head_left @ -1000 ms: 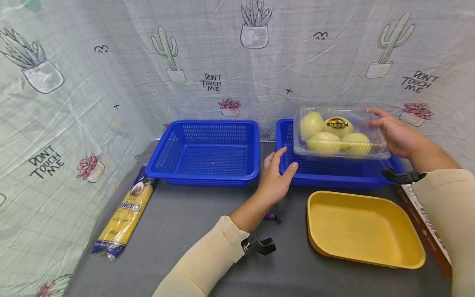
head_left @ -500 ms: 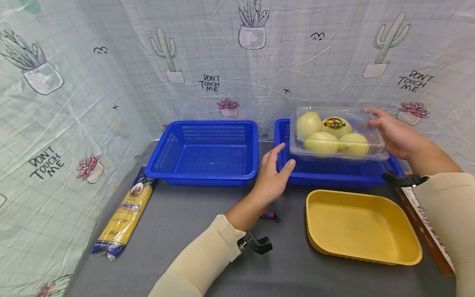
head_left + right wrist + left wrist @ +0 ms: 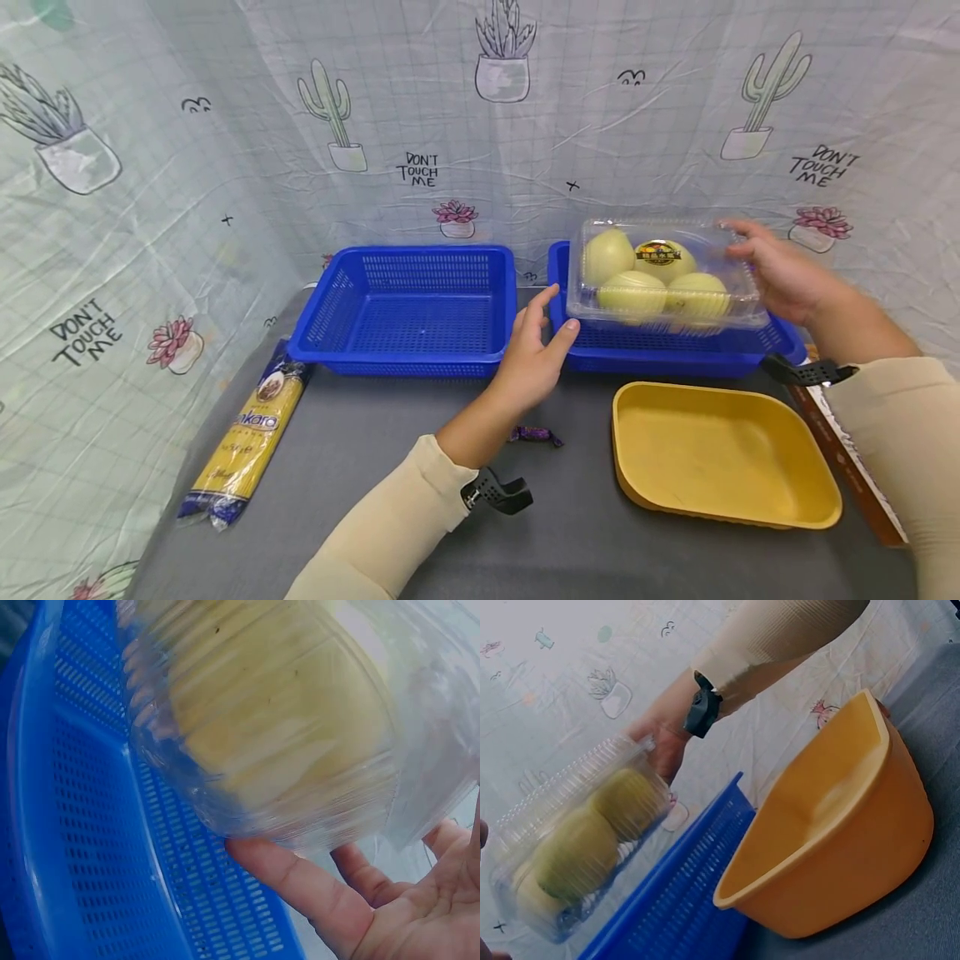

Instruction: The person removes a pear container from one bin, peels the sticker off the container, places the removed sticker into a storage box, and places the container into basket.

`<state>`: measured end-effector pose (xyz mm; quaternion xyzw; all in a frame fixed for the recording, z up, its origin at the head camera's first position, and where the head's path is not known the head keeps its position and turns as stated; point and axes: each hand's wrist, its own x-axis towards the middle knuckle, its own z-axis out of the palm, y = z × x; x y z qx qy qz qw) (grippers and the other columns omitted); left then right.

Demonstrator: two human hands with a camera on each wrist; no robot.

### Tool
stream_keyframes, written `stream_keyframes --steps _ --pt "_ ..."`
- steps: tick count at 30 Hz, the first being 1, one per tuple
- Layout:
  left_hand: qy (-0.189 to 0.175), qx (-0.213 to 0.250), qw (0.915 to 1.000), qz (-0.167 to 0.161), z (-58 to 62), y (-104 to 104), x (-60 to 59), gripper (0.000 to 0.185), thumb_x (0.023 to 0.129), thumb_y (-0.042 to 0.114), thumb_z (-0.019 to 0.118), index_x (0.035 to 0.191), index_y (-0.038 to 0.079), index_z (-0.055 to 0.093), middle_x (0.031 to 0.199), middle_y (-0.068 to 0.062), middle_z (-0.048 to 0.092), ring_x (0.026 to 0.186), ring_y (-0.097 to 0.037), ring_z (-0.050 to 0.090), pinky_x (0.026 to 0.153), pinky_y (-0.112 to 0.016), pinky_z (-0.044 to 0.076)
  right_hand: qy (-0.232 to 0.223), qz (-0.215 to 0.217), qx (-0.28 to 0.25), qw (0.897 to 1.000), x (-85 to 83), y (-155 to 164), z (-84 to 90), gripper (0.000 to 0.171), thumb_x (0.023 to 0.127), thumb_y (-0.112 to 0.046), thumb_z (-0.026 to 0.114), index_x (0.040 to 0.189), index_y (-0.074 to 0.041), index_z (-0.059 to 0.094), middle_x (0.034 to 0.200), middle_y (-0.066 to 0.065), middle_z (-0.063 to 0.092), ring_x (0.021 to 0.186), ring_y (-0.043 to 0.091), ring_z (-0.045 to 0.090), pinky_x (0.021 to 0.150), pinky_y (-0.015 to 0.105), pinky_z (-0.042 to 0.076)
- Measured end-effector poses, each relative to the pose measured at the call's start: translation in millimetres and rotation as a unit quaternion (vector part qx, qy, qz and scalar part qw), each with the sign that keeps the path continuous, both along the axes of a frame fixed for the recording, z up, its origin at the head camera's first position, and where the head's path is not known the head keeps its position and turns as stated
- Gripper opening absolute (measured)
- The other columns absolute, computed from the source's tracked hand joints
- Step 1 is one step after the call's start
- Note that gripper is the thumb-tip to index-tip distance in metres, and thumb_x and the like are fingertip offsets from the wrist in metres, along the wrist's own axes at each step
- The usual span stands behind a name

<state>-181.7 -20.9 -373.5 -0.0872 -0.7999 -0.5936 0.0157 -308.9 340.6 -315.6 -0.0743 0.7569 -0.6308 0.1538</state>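
Note:
My right hand [image 3: 787, 273] holds a clear plastic clamshell box [image 3: 708, 242] by its right end. In the right wrist view, a finger and thumb [image 3: 300, 881] bear on the box's ribbed underside. Several round pale yellow-green fruits [image 3: 632, 293] lie inside; their kind is not certain. The box hangs tilted above the right blue basket [image 3: 675, 360]. My left hand [image 3: 528, 358] is at the left end of the box, fingers spread and apart from it in the head view. Its fingertips barely enter the left wrist view, where the box [image 3: 577, 847] fills the left side.
Another blue basket [image 3: 408, 367] stands to the left. A yellow tub [image 3: 720, 458] is in front at right, beside a long brown box [image 3: 855, 467]. A yellow pasta packet [image 3: 243, 442] lies at far left. Something small and purple-wrapped [image 3: 536, 434] lies behind my left forearm.
My right hand and the fruit box have shifted a little left over the basket. My left hand has moved slightly left with it. The head view has turned slightly right.

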Motion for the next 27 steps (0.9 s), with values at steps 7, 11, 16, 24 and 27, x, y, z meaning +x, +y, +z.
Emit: stream_keyframes --steps 7,11,16,24,27 --pt "0.006 0.01 0.9999 0.001 3.0 -9.4 3.7 0.059 0.112 0.043 0.056 0.166 0.038 0.034 0.17 -0.009 0.028 0.152 -0.036 0.037 0.113 -0.063 0.043 -0.013 -0.007 -0.015 1.0 9.7 -9.8 -2.3 0.041 0.115 -0.021 0.041 0.151 -0.041 0.04 0.143 -0.01 0.036 0.113 0.004 0.055 0.091 0.021 0.052" --pt "0.007 0.016 0.9998 0.005 4.6 -13.9 4.1 0.059 0.112 0.04 0.057 0.166 0.038 0.034 0.171 -0.007 0.029 0.152 -0.035 0.038 0.114 -0.062 0.043 -0.016 -0.01 -0.021 1.0 15.3 -16.6 -1.0 0.043 0.115 -0.022 0.04 0.155 -0.038 0.035 0.138 -0.009 0.039 0.108 0.006 0.059 0.084 0.023 0.056" --pt "0.001 0.022 0.9997 0.007 4.8 -19.6 5.3 0.058 0.112 0.04 0.056 0.165 0.041 0.034 0.171 -0.007 0.028 0.152 -0.035 0.038 0.114 -0.06 0.043 -0.02 -0.009 0.005 1.0 20.8 -23.2 0.2 0.05 0.116 -0.027 0.038 0.162 -0.042 0.027 0.165 -0.002 0.018 0.14 0.017 0.039 0.112 0.028 0.042" --pt "0.006 0.057 0.9984 -0.003 8.3 -27.5 12.1 0.058 0.112 0.036 0.056 0.165 0.039 0.034 0.17 -0.012 0.027 0.154 -0.039 0.036 0.117 -0.061 0.039 -0.034 -0.021 -0.004 0.999 32.6 -37.0 2.2 0.048 0.116 -0.031 0.038 0.159 -0.047 0.028 0.173 -0.004 -0.004 0.155 0.026 0.009 0.124 0.039 0.019" --pt "0.009 0.062 0.998 -0.002 8.3 -30.3 14.4 0.057 0.113 0.034 0.056 0.165 0.04 0.035 0.169 -0.012 0.027 0.153 -0.037 0.037 0.117 -0.061 0.04 -0.037 -0.023 -0.01 0.999 35.9 -43.1 3.2 0.049 0.115 -0.029 0.039 0.161 -0.043 0.028 0.169 -0.006 0.008 0.148 0.023 0.024 0.116 0.03 0.032"
